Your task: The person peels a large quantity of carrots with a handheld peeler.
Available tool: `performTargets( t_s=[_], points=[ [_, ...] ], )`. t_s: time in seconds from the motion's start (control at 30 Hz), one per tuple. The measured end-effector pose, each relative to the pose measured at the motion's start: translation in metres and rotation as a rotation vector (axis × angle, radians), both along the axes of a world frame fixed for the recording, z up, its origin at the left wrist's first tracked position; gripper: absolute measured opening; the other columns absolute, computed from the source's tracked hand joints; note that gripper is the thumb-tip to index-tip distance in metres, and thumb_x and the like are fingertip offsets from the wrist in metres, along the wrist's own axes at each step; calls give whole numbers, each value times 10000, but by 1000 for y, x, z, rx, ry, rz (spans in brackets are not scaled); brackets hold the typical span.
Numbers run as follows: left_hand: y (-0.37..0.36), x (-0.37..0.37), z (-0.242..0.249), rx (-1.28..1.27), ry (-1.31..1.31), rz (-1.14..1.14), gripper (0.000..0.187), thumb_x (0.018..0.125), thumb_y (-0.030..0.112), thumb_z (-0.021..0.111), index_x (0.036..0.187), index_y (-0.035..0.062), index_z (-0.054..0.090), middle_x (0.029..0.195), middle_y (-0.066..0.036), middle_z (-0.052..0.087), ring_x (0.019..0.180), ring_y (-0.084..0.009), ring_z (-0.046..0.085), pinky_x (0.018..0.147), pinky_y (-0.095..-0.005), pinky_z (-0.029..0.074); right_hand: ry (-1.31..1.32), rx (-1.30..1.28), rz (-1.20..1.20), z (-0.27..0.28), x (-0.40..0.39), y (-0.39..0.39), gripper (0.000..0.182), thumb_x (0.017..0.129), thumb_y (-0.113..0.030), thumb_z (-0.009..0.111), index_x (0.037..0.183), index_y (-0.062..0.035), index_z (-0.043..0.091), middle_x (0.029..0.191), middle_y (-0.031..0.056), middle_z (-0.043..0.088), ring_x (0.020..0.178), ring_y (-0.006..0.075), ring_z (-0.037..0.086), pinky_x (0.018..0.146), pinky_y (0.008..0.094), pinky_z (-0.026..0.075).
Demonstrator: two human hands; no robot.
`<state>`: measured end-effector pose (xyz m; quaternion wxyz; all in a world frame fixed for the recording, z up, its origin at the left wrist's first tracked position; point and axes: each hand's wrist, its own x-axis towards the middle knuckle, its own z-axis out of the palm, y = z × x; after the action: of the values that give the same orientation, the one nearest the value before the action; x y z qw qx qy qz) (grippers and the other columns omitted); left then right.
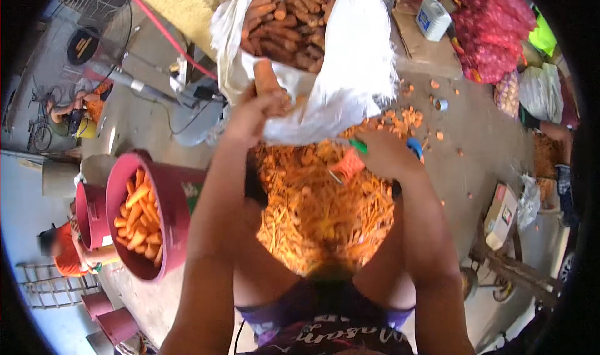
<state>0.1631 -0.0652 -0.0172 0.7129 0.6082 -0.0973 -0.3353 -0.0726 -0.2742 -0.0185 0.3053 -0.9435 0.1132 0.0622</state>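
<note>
My left hand [253,114] is wrapped round a thick unpeeled carrot [265,75], held upright at the near edge of a white woven sack [350,49] of brown-skinned carrots [287,27]. My right hand [389,155] is closed on a green-handled knife [358,145], its thin blade pointing left and blurred. An orange wrapped piece with a metal end [347,166] shows just under the right fingers; I cannot tell whether it is gripped too. Below both hands, a heap of orange carrot peelings [325,214] lies between my knees.
A pink tub [178,211] of peeled carrots [139,220] stands left. Red mesh sacks [494,30] and a white jug [433,19] are at back right. Carrot scraps [406,119] litter the floor. A wooden cart [515,270] stands right. Another person [70,258] sits at far left.
</note>
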Motion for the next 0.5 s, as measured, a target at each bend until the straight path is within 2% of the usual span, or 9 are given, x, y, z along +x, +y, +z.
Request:
performTargets(
  t_s=[0.07,0.1,0.17,0.27,0.3,0.4,0.43,0.47,0.5],
  points=[
    [40,-66,-9,43,98,25,438,1006,228,693,1333,-31,560,1014,-94,693,859,-214,690,761,-369,571,75,150,-105,9,-12,30,326,991,-258,625,1246,-67,694,1084,255,713,1021,462,681,882,530,541],
    [55,-92,-9,39,108,19,438,1006,228,693,1333,-31,560,1014,-94,693,859,-214,690,761,-369,571,84,146,-111,13,-16,44,326,991,-258,625,1246,-67,694,1084,255,713,1021,462,681,882,530,541],
    [86,-139,-6,206,-136,-15,494,1000,372,729,1270,-22,606,925,-49,667,785,-148,634,718,-315,518,-10,126,-32,14,-23,73,307,971,-247,635,1233,-100,695,1078,241,719,1018,456,685,880,538,543],
    [118,-177,4,330,-252,-53,524,994,412,736,1236,-42,635,866,5,629,725,-95,546,638,-282,455,-117,36,-10,12,-30,111,318,951,-239,637,1248,-141,690,1081,223,727,1021,448,689,878,542,548],
    [124,-186,0,319,-245,-29,531,983,439,739,1203,-37,656,818,10,631,695,-93,557,631,-281,462,-137,64,8,9,-33,122,297,957,-252,668,1161,-36,684,996,243,717,955,451,687,842,532,536],
    [137,-201,-15,386,-389,-43,554,970,468,743,1177,-41,673,827,-33,667,710,-111,596,652,-300,494,-11,62,-4,4,-48,143,350,911,-186,643,1237,-63,673,1084,252,720,1028,447,689,890,547,551],
    [136,-204,-22,356,-401,-34,492,994,453,730,1127,-12,638,803,4,607,678,-74,525,604,-272,433,-7,53,-1,-3,-51,146,350,911,-186,643,1237,-63,673,1084,252,720,1028,447,689,890,547,551],
    [135,-207,-19,354,-395,-32,492,994,453,730,1127,-12,638,803,4,607,678,-74,525,604,-272,433,-88,61,-4,-11,-53,150,308,928,-209,652,1187,-43,673,1041,256,714,996,457,682,873,548,544],
    [133,-208,-16,412,-462,-46,511,968,452,753,1152,-16,663,843,-63,669,720,-129,597,667,-311,487,-171,71,-10,-18,-55,152,284,946,-232,660,1137,-23,672,997,260,707,964,467,675,857,548,537]
  ],
)
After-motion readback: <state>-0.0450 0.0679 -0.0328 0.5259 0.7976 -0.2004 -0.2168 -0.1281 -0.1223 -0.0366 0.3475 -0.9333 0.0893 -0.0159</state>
